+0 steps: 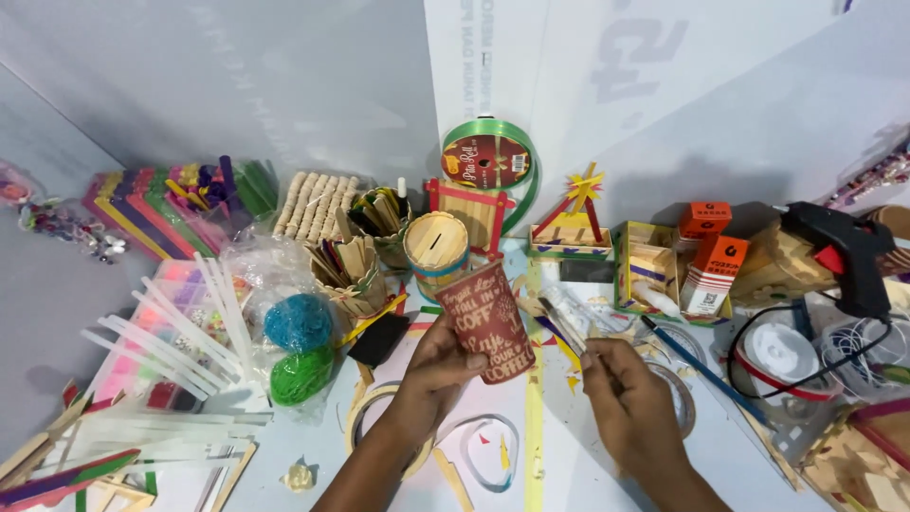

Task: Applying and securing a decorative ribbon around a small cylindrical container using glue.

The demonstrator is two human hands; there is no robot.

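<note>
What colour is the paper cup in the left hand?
Dark red with pale lettering, the paper cup in the left hand; head view.

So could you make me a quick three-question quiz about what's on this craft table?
1. True or false: the left hand holds a red paper cup.
2. What does the right hand pinch: A) scissors, B) a thin flat stick, C) a ribbon roll?
3. Fill in: beside the blue yarn ball lies a ____ yarn ball.

Key: 1 true; 2 B; 3 green.
</note>
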